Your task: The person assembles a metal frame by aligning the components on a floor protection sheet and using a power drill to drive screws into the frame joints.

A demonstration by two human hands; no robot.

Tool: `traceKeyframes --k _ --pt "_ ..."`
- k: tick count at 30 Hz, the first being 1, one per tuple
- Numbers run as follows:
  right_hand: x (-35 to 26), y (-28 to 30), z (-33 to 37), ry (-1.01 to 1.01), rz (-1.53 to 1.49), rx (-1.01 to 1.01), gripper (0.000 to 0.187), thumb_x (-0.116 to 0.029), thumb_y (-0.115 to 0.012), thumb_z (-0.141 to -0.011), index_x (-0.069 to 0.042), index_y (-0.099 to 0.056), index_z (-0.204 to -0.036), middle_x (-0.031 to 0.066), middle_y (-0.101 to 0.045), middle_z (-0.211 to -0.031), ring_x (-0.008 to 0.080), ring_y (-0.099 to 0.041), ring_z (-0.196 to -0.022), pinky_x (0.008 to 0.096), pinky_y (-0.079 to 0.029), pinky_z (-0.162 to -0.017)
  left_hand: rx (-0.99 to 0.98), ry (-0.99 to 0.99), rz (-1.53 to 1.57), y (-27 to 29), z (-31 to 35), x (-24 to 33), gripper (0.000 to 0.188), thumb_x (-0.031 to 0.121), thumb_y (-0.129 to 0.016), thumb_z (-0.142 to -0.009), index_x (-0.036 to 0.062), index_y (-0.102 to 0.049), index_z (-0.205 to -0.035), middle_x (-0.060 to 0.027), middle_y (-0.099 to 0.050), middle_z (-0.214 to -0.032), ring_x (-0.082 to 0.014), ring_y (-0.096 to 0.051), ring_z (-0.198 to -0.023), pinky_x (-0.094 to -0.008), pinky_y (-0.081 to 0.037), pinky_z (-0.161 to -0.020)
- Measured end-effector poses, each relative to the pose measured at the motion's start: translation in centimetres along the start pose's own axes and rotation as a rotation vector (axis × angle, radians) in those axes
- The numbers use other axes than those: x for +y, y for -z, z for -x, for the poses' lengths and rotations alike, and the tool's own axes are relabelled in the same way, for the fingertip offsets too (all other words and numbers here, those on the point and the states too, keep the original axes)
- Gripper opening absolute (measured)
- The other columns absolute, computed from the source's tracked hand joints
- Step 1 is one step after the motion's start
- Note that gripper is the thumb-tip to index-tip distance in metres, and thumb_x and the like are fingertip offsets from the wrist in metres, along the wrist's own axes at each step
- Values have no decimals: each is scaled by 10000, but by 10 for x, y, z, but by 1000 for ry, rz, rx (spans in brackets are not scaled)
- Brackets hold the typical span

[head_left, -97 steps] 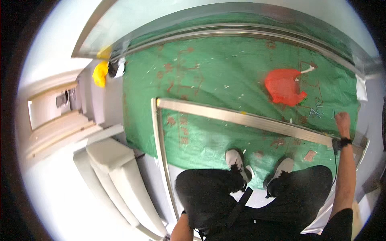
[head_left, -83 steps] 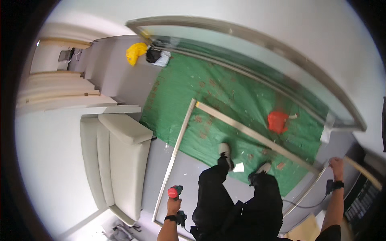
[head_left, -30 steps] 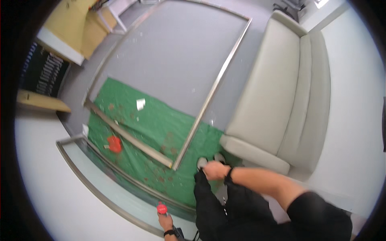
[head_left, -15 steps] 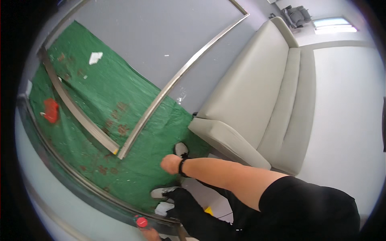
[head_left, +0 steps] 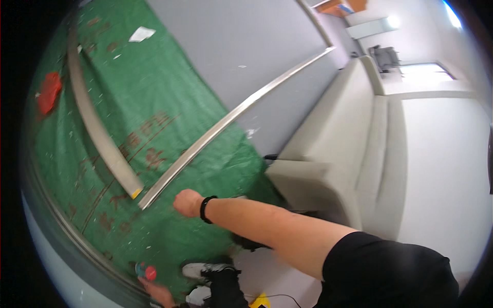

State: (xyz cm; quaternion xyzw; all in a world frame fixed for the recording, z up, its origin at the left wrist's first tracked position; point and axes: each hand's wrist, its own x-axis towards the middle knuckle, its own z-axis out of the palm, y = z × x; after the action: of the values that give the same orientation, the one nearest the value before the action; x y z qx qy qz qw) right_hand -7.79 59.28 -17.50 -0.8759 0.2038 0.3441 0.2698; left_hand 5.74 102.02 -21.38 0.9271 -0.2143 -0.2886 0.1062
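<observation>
My right hand (head_left: 188,203), with a black band at the wrist, is closed in a fist above the green sheet. It hovers beside the near end of a long silvery metal frame bar (head_left: 226,118). Whatever its fingers may hold is hidden. At the lower left, my left hand (head_left: 158,293) grips a small blurred object with a round red end (head_left: 150,272); its kind is unclear. A second, curved-looking metal bar (head_left: 97,128) with a yellow tip lies on the green sheet (head_left: 169,92), its near end close to the first bar's end.
A red plastic bag (head_left: 50,93) and a white scrap (head_left: 142,34) lie on the sheet. A beige sofa (head_left: 328,133) stands on the right. My shoe (head_left: 197,270) is on the sheet's edge, near a yellow object (head_left: 261,301) and a thin cable. A rail runs along the left.
The view has turned and shifted. My right fist has come nearer the ends of the two bars. My left hand has moved left and up over the sheet with its red-ended object.
</observation>
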Motion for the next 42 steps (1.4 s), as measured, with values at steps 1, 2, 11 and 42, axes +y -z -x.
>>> traceKeyframes --k 1,2,11,42 --pt "9 -6 -7 36 57 -9 143 -133 -586 -774 -111 -722 -813 106 -707 -891 299 -679 -855 407 -552 -685 -4 22 -116 -14 -19 36 732 -40 -513 -802 -35 -208 -1467 -305 -495 -1259 -455 -501 -1108 -481 -402 -939" --pt "9 -15 -19 43 65 -10 143 -133 -586 -774 -111 -722 -813 106 -707 -891 299 -679 -855 407 -552 -685 1 30 -110 -16 -30 59 732 -40 -513 -802 -35 -208 -1467 -305 -495 -1259 -455 -501 -1108 -481 -402 -939" --pt "-74 -113 -81 266 -46 -17 146 -136 -577 -765 -73 -708 -779 150 -701 -861 321 -684 -839 438 -552 -717 19 -23 151 -28 -75 29 650 -28 -484 -880 -51 -198 -1463 -284 -489 -1211 -431 -493 -1091 -476 -383 -963" --pt "24 10 -89 147 560 328 125 -114 -569 -793 -98 -592 -915 78 -620 -947 258 -604 -924 433 -442 -819 -310 -2 395 -8 -191 176 553 291 -661 -801 -10 -551 -1251 -223 -630 -1149 -357 -598 -1076 -405 -472 -933"
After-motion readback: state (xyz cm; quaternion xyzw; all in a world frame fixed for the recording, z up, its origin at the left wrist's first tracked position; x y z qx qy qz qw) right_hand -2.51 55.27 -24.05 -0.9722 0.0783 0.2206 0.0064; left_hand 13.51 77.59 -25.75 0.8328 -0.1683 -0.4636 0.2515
